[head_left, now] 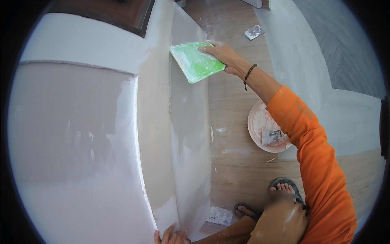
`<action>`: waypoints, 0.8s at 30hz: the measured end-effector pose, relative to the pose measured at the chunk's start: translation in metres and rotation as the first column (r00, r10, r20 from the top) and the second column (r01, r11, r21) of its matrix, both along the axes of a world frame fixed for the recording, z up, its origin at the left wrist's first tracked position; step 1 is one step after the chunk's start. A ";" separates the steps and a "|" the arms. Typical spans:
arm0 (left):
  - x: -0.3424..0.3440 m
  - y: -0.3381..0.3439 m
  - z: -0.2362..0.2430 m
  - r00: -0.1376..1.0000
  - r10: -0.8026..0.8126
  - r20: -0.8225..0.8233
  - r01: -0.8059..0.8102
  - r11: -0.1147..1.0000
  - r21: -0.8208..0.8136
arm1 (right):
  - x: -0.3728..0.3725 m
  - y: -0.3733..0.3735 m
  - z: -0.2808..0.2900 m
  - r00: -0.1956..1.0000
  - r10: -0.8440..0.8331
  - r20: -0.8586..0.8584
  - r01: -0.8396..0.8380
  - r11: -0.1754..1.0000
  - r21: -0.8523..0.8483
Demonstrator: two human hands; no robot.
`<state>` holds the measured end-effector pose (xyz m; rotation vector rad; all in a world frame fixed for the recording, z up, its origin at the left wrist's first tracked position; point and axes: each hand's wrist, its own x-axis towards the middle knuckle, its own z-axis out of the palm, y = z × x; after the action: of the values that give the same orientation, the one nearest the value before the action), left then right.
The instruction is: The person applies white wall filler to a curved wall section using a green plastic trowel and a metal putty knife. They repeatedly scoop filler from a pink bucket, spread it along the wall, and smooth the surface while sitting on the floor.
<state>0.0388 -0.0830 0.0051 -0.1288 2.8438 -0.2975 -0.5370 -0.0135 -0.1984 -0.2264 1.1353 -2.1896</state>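
My right hand [222,56] grips the right side of a green plastic putty spreader [203,65], thumb on top. White filler smears the spreader's face, and its left edge meets the corner of a narrow wall strip [156,105]. The lower part of this hand's fingers is hidden behind the sheet. At the bottom edge, my left hand [170,236] rests with fingers spread on the lower end of the wall strip, holding nothing. Only its fingers show. Patchy white and grey filler covers the wall face [189,134] below the spreader.
A round pink tub [256,126] with white paste and a flat scraper [271,137] stands on the wood-look floor [231,171], partly behind my right sleeve. A smeared flat piece [254,32] lies farther off. My sandalled feet [286,188] are near the wall's foot.
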 end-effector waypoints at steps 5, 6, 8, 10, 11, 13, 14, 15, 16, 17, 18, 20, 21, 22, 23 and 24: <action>0.002 0.002 0.004 1.000 0.006 0.025 -0.006 1.000 -0.011 | 0.048 0.006 -0.008 1.000 0.022 0.022 -0.020 0.998 -0.061; 0.002 0.004 0.006 1.000 0.012 0.018 -0.012 1.000 -0.002 | 0.058 0.005 -0.011 0.999 0.033 0.038 -0.030 0.996 -0.084; -0.011 0.006 0.018 0.999 0.019 0.027 -0.019 1.000 0.021 | 0.068 0.006 -0.014 0.995 0.039 0.094 -0.028 0.993 -0.111; -0.029 0.010 0.028 0.999 0.020 0.041 -0.019 1.000 -0.013 | 0.077 0.009 -0.014 0.988 0.038 0.147 -0.020 0.992 -0.125; -0.037 0.012 0.032 0.999 0.024 0.047 -0.022 0.999 -0.028 | 0.079 0.010 -0.013 0.986 0.035 0.164 -0.016 0.993 -0.115; -0.036 0.011 0.026 1.000 0.027 -0.005 -0.027 1.000 -0.010 | 0.091 0.013 -0.009 0.985 0.032 0.168 -0.015 0.995 -0.100; -0.027 0.010 0.019 0.998 0.030 -0.046 -0.030 1.000 -0.005 | 0.101 0.013 -0.006 0.990 0.030 0.137 -0.019 0.996 -0.083; -0.018 0.011 0.011 0.997 0.042 -0.064 -0.042 0.999 0.001 | 0.110 0.014 -0.004 0.994 0.028 0.106 -0.021 0.998 -0.065; -0.010 0.012 0.005 0.995 0.053 -0.082 -0.052 0.999 0.006 | 0.119 0.013 -0.002 0.997 0.026 0.077 -0.022 0.999 -0.048; -0.011 0.011 0.002 0.995 0.057 -0.084 -0.055 0.998 0.024 | 0.121 0.015 -0.006 0.998 0.025 0.060 -0.023 0.999 -0.046; -0.012 0.011 0.000 0.994 0.056 -0.095 -0.053 0.998 0.037 | 0.121 0.015 -0.010 0.999 0.025 0.044 -0.023 0.999 -0.045; -0.011 0.010 -0.001 0.991 0.058 -0.118 -0.053 0.997 0.050 | 0.127 0.016 -0.008 0.999 0.032 -0.005 -0.032 0.999 -0.018; -0.011 0.010 -0.002 0.992 0.052 -0.118 -0.046 0.998 0.049 | 0.129 0.017 -0.006 0.999 0.039 -0.037 -0.038 0.999 0.013; -0.011 0.009 -0.002 0.992 0.045 -0.119 -0.040 0.998 0.048 | 0.132 0.018 -0.005 0.996 0.046 -0.070 -0.043 0.998 0.046; -0.011 0.009 -0.002 0.992 0.039 -0.120 -0.033 0.998 0.048 | 0.136 0.018 -0.005 0.997 0.039 -0.063 -0.036 0.998 0.046; -0.011 0.009 -0.002 0.992 0.035 -0.120 -0.029 0.998 0.048 | 0.139 0.018 -0.004 0.998 0.032 -0.057 -0.029 0.999 0.045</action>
<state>0.0277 -0.0739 0.0034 -0.1891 2.9629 -0.2238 -0.3975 0.0048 -0.2025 -0.2874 1.2033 -2.1409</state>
